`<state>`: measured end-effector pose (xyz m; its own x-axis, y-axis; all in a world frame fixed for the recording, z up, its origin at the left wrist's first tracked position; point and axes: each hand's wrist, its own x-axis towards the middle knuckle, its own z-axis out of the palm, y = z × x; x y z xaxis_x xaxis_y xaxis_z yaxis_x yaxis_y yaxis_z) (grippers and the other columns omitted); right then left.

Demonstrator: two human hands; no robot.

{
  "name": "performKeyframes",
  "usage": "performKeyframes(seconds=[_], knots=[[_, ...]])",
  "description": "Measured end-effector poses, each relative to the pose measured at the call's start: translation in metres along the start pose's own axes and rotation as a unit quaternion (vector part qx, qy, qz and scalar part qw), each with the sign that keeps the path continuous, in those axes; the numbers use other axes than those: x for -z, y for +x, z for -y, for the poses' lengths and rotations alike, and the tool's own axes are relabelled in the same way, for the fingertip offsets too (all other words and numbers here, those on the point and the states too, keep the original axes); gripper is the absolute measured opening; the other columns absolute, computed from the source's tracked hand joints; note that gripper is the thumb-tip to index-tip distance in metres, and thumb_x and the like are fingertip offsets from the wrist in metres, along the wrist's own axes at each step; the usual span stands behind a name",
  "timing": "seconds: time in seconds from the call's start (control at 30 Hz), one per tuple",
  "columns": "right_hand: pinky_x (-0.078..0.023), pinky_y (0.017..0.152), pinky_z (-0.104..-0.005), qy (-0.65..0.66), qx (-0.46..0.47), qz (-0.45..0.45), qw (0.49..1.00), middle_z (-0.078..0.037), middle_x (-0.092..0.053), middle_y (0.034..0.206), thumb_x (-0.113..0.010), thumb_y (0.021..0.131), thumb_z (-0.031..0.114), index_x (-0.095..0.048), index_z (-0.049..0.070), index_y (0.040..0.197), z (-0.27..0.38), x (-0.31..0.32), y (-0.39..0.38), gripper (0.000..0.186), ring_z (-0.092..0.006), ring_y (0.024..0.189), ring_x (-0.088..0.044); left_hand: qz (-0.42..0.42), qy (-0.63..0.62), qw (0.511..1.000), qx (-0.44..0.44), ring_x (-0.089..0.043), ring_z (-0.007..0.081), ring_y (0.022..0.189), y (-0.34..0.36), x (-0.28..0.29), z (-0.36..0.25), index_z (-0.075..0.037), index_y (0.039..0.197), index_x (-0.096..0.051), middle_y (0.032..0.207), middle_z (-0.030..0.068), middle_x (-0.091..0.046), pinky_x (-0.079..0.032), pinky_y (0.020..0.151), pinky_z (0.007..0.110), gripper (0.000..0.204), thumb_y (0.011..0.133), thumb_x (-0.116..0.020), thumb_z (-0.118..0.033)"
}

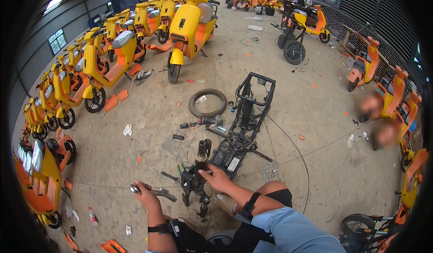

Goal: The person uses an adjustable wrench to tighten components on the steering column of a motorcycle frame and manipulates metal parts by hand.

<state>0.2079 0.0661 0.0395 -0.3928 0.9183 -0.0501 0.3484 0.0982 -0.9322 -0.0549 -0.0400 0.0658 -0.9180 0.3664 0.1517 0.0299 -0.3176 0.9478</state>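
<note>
The right hand [216,177] is resting on the fork [197,174] of the stripped frame [246,117], fingers closed over its top. The frame is lying on the floor, its long axis running away from the person, up and to the right. The left hand [145,193] is gripping a wrench [155,191], just to the left of the fork, pointing toward it.
</note>
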Motion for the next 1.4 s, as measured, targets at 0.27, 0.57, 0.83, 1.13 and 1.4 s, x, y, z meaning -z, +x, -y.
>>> performKeyframes(seconds=[0.27, 0.57, 0.83, 1.13, 1.4], knots=[[-0.05, 0.084, -0.0408, 0.007, 0.03, 0.056, 0.998, -0.024, -0.065, 0.11, -0.061, 0.092, 0.047, -0.057, 0.001, 0.124, 0.005, 0.01, 0.002, 0.056, -0.038, 0.1, -0.064, -0.003, 0.009, 1.0, -0.004, -0.038, 0.0088, 0.055, 0.002, 0.006, 0.0, -0.011, 0.077, -0.037, 0.063, -0.0011, -0.039, -0.034, 0.052, 0.026, 0.03, 0.102, -0.051, -0.022], [-0.051, 0.085, -0.0368, 0.073, 0.027, 0.047, 0.996, -0.017, -0.069, 0.105, -0.073, 0.084, 0.047, -0.063, 0.001, 0.118, -0.007, 0.007, 0.008, 0.058, -0.0268, 0.099, -0.066, -0.013, 0.053, 0.999, -0.007, -0.039, 0.0092, 0.055, 0.005, 0.007, 0.0, -0.011, 0.078, -0.038, 0.062, -0.0004, -0.04, -0.036, 0.053, 0.027, 0.029, 0.101, -0.052, -0.022], [-0.051, 0.09, -0.0362, -0.035, -0.038, 0.107, 0.993, -0.019, -0.067, 0.114, -0.072, 0.086, 0.044, -0.05, -0.005, 0.132, 0.001, 0.034, -0.007, 0.071, -0.0294, 0.107, -0.065, -0.003, 0.052, 0.999, -0.016, -0.039, 0.0096, 0.055, 0.001, 0.013, -0.006, -0.01, 0.076, -0.039, 0.061, 0.0001, -0.04, -0.036, 0.053, 0.027, 0.031, 0.102, -0.049, -0.023], [-0.051, 0.068, -0.0439, -0.171, 0.121, 0.058, 0.976, -0.016, -0.066, 0.084, -0.062, 0.089, 0.03, -0.066, 0.004, 0.089, 0.024, 0.039, -0.011, 0.027, -0.0355, 0.08, -0.065, -0.019, 0.085, 0.996, -0.019, -0.038, 0.009, 0.054, -0.005, -0.002, -0.004, -0.01, 0.074, -0.038, 0.061, -0.0011, -0.039, -0.035, 0.052, 0.026, 0.032, 0.101, -0.051, -0.023], [-0.048, 0.056, -0.0475, -0.113, 0.161, -0.087, 0.977, -0.014, -0.063, 0.069, -0.063, 0.087, 0.028, -0.061, 0.005, 0.072, 0.042, 0.004, -0.037, 0.028, -0.0372, 0.065, -0.062, 0.005, 0.043, 0.999, 0.008, -0.035, 0.007, 0.053, -0.004, -0.014, 0.009, -0.01, 0.074, -0.038, 0.06, -0.0025, -0.037, -0.03, 0.049, 0.026, 0.031, 0.1, -0.052, -0.02]])
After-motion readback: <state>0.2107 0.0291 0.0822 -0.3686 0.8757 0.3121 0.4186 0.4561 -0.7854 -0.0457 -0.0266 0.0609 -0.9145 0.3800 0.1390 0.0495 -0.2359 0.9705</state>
